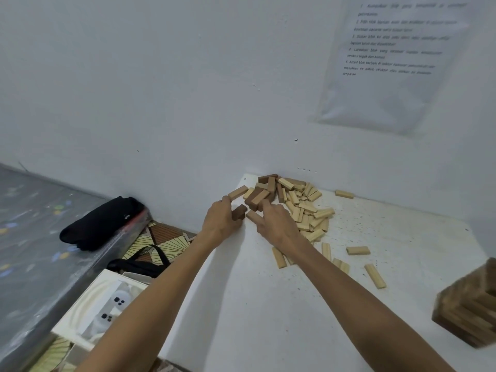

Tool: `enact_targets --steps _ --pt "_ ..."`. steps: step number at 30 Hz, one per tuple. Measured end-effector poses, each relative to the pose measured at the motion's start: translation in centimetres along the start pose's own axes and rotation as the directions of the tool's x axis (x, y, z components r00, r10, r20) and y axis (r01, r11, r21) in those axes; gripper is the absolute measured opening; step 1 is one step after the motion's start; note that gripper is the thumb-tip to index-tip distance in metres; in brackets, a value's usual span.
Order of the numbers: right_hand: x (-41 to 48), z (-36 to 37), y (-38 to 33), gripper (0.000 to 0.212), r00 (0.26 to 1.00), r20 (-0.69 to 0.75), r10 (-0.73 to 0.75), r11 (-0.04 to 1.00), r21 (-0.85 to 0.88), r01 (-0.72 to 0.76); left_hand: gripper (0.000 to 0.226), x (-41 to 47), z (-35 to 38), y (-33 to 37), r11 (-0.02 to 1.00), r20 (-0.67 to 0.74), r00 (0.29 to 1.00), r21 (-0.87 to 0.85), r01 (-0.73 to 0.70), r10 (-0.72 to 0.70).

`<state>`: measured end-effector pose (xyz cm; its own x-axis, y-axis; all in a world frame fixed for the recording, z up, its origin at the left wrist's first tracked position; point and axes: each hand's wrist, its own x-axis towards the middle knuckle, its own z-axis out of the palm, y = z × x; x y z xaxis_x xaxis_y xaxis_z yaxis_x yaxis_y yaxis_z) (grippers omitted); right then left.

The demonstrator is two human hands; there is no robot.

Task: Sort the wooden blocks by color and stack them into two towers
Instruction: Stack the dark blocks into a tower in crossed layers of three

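From the head camera, the white worktop (268, 304) runs up to the wall (188, 103), and the heap (292, 200) of loose blocks lies in its far left corner. The heap is mixed. The dark blocks (264, 190) sit on its left side, close to the wall. The light blocks (304, 210) spread from there toward the right and near edges, with a few strays apart toward the middle.

Both arms stretch to that corner. The left hand (221, 220) is at the worktop's left edge, fingers curved forward. Its index tip touches one light block (238, 192) lying just off the heap's left side, long axis slanting toward the wall. A single dark block (239, 212) sits just beside that hand on its right, in the gap between the two hands, one end tipped up. I cannot tell whether the thumb pinches it, since the back of the hand hides the contact.

The right hand (277, 224) lies over the near-left side of the heap, fingers apart and fairly straight, index tip against the dark blocks, clamped on nothing visible.

I judge the step in hand to be picking out the dark pieces, and the single dark block lies nearer the left hand. A partly built tower (468, 304), blurred, stands at the right edge, well apart from the heap, so a picked block probably has to cross the whole worktop
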<state>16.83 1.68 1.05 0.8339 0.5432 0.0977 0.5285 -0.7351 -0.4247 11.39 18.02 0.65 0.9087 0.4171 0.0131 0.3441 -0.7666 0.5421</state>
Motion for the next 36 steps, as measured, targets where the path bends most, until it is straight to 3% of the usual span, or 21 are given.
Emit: enact_targets --steps 8,21,28,32,36 --pt "-5.9 -2.5 1.2 0.047 0.997 -0.037 -0.069 0.998 0.002 0.069 0.053 -4.8 0.0 0.2 0.989 0.029 0.994 -0.112 -0.101 0.105" --pt "-22.2 -4.3 3.7 0.056 1.000 0.020 0.023 0.999 0.048 -0.024 0.050 -18.1 3.3 2.2 0.955 0.118 0.957 -0.169 -0.242 0.264" --pt "-25.4 -4.4 5.2 0.033 0.999 0.038 0.030 1.000 0.008 -0.030 0.040 -18.8 4.1 4.0 0.922 0.110 0.942 -0.268 -0.278 0.316" --pt "-25.3 -4.0 5.0 0.024 1.000 0.019 -0.024 1.000 -0.006 0.024 0.024 -18.2 5.1 4.5 0.889 0.122 0.886 -0.174 -0.424 0.447" --pt "-24.9 -3.7 4.9 0.022 0.999 0.011 -0.043 0.999 0.010 0.043 0.018 -17.8 5.9 4.2 0.863 0.058 0.873 -0.193 -0.467 0.485"
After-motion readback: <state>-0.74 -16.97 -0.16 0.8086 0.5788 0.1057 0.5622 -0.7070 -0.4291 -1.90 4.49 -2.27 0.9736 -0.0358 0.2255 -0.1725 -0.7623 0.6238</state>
